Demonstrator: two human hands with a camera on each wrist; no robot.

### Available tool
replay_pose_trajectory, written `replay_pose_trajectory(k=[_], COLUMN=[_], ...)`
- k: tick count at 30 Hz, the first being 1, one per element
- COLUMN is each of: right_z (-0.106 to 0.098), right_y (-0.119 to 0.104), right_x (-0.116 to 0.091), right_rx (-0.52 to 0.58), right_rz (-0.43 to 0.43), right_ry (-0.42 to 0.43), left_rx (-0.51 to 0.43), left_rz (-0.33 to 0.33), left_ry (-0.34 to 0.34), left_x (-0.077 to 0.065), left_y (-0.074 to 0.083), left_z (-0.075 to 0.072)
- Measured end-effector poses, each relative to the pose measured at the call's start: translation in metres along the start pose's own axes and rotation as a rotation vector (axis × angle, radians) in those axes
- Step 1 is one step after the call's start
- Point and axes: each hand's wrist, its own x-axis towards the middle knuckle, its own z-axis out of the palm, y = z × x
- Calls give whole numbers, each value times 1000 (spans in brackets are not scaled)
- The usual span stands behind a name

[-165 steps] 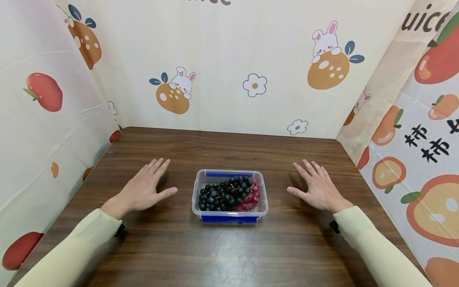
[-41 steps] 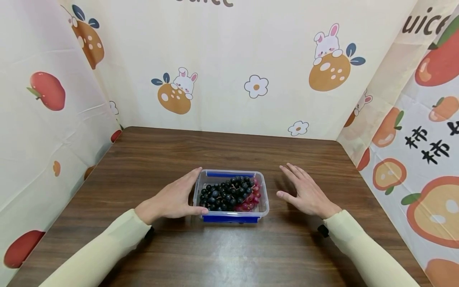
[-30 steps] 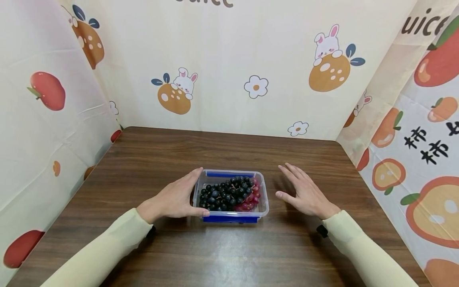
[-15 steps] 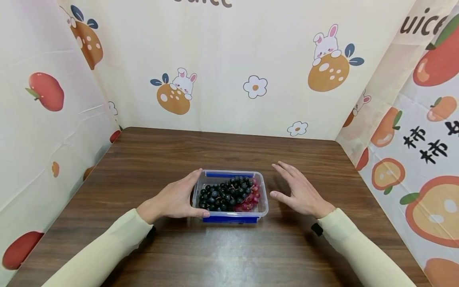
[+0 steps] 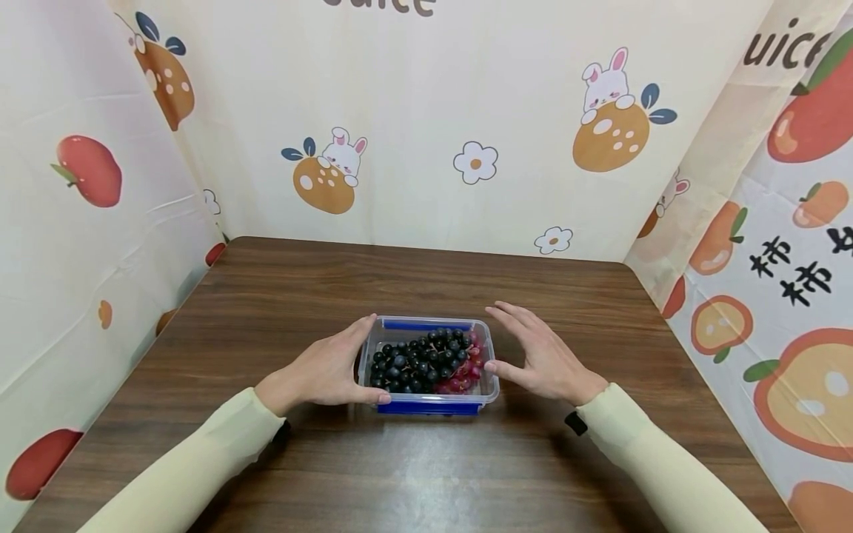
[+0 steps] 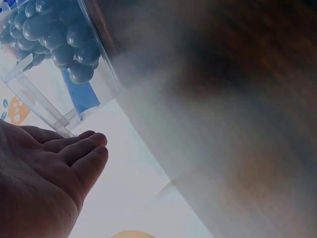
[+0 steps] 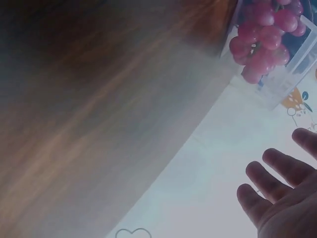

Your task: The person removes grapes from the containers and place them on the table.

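Note:
A clear plastic food container (image 5: 493, 389) with blue strips along its long sides sits mid-table. In it lie black grapes (image 5: 423, 363), with red grapes (image 5: 460, 381) at the right end. My left hand (image 5: 323, 370) grips the container's left end, thumb at the front corner and fingers at the back corner. In the left wrist view, its fingertips show at the container's corner. My right hand (image 5: 543, 355) is spread at the right end, thumb tip over the rim and index finger near the back corner. In the right wrist view, its fingers stand apart, loosely bent.
The container stands on a brown wood-grain table (image 5: 426, 474). A printed curtain (image 5: 413, 89) rises behind the table's back edge, with more printed cloth at the left (image 5: 133, 281) and right (image 5: 746, 355) sides.
From wide apart on the table, my left hand has come right to the container's left end and stayed there. My right hand has moved left to the right end. The container has not moved.

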Motion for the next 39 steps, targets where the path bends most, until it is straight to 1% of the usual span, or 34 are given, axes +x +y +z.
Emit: replay_pose_trajectory(k=[15,21,27,39], right_z=[-2,-1,-2,-4], right_y=[-10,-14,-21,-30], right_x=[9,14,18,26], right_rx=[-1,-4,-8,1], right_rz=[-54,-96,-122,-133], right_ry=[5,7,-7,-58], left_rx=[-8,-2,1,-3], left_rz=[0,4,2,0], left_ry=[2,6,7,4], left_x=[-1,0,0,0], left_y=[0,-1,-1,0], left_z=[0,1,1,0])
